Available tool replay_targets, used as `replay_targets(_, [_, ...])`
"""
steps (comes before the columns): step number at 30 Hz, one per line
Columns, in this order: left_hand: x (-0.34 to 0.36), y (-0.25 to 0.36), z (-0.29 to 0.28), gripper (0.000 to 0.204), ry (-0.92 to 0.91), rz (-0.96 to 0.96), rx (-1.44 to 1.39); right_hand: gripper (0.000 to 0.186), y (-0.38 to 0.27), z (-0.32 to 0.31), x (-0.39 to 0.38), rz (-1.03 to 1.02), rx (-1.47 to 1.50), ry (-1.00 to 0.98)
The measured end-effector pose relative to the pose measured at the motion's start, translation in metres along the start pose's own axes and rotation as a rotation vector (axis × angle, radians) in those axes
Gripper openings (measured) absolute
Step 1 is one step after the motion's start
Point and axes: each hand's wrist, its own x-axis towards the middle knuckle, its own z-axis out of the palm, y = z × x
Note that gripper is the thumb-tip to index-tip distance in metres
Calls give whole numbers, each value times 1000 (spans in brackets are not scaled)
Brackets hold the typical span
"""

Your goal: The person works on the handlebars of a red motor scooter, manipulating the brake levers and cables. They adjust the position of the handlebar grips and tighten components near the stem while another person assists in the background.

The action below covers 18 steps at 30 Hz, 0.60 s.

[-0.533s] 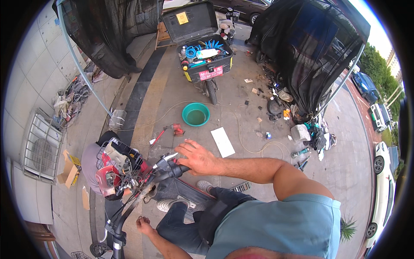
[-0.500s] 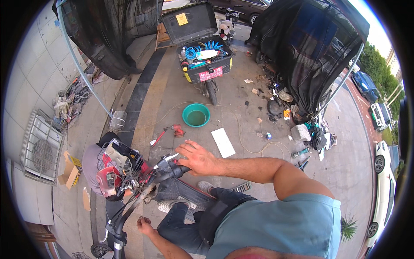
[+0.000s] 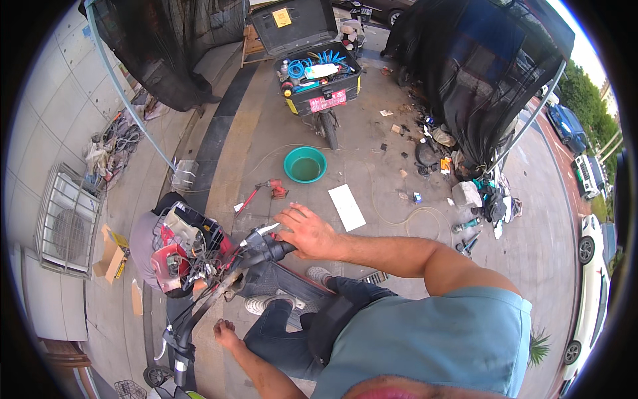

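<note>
Observed right hand laid over the end of the scooter grip, fingers part bent and slightly spread near the brake lever; cannot tell whether closed round it. Located the scooter left of and below that hand. Noted left hand apart from the handlebar, just to its right, fingers loosely curled; cannot see anything held, nor judge how tightly folded. For a steady hold, advise pressing evenly, keeping the wrist straight and avoiding any twist of the grip or pull on the lever. Recommend turning gently, to spare the loose wires left of the right hand. Unable to see right thumb, right palm or left palm. Unable to trace most wire ends, tangled beside the basket, or to make out the front wheel beyond it.
</note>
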Motion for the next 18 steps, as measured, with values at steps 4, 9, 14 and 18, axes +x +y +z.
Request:
replay_targets(4, [3,-7,-7,16,-11,19,-6,50,3,0,-4,4,-25,-2])
replay_targets(9, [5,-10,-18,14,40,-23,-7,49,-4,9,3,-7,14,-32])
replay_targets(14, [-1,6,2,28,21,-248,-372,48,0,-3,0,32,-24,-47])
replay_targets(18, [-10,4,-3,17,111,-132,-242,44,-8,8,12,18,-6,-59])
